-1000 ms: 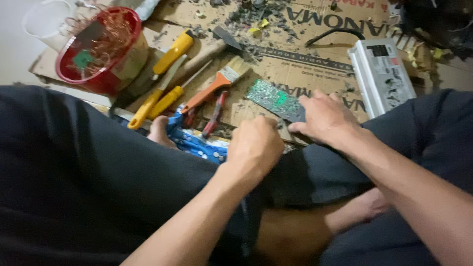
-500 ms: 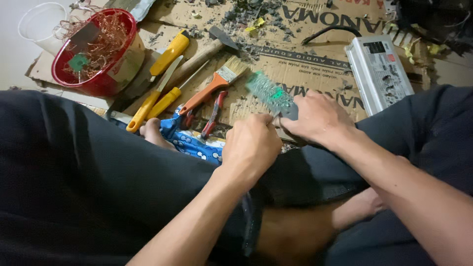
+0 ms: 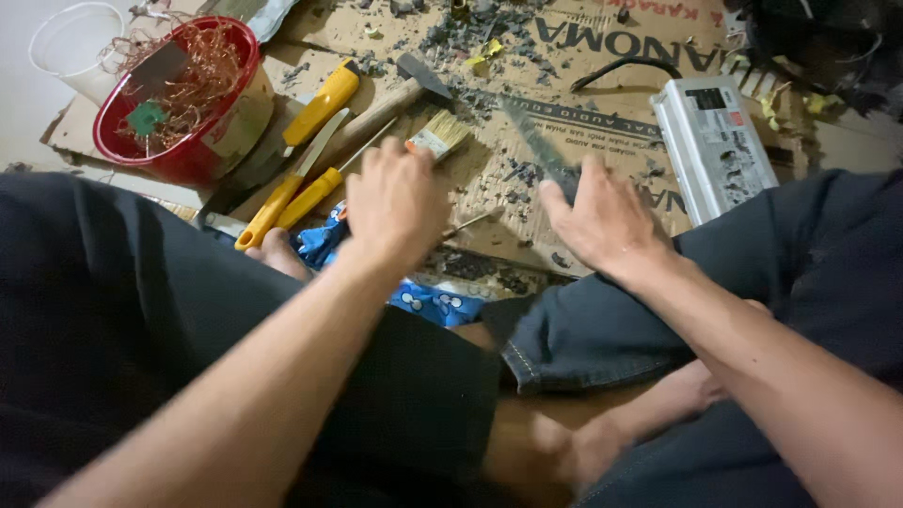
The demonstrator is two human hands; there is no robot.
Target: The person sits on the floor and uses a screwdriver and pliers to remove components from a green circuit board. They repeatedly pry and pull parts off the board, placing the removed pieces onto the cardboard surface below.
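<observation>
Sitting cross-legged on the floor over flattened cardboard (image 3: 602, 56). Right hand (image 3: 602, 221) has a blurred green circuit board (image 3: 538, 146) pinched at its fingertips, the board angled up over the cardboard. Left hand (image 3: 395, 202) hovers loosely curled above the tools; cannot tell whether its grip holds anything. Beneath it: yellow-handled screwdrivers (image 3: 282, 202), paintbrush (image 3: 437, 138), hammer (image 3: 400, 89). Red bowl of copper wire (image 3: 183, 94) far left; grey metal box (image 3: 715, 141) beside the right knee. Dark debris scattered above.
</observation>
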